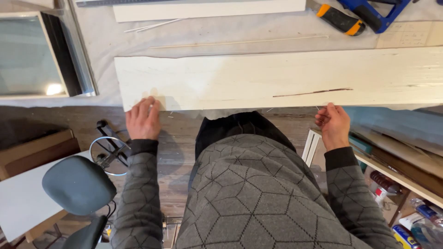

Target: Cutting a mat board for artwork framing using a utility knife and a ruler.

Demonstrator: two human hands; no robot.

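Note:
A long, pale wooden board [277, 76] painted off-white lies across the worktable, with a dark crack near its front edge on the right. My left hand [143, 119] grips the board's near edge at its left end, fingers on top. At the same edge further right, my right hand [333, 123] pinches the board just below the crack. Both sleeves are grey with a hexagon pattern.
A white cloth [101, 50] covers the table. A glass-fronted frame [32, 55] lies at left, a second white board [207, 9] and a thin strip behind. An orange-black tool handle [340, 19] and blue clamp [374, 14] lie at back right. Stool [78, 184] and shelves with bottles [406, 193] stand below.

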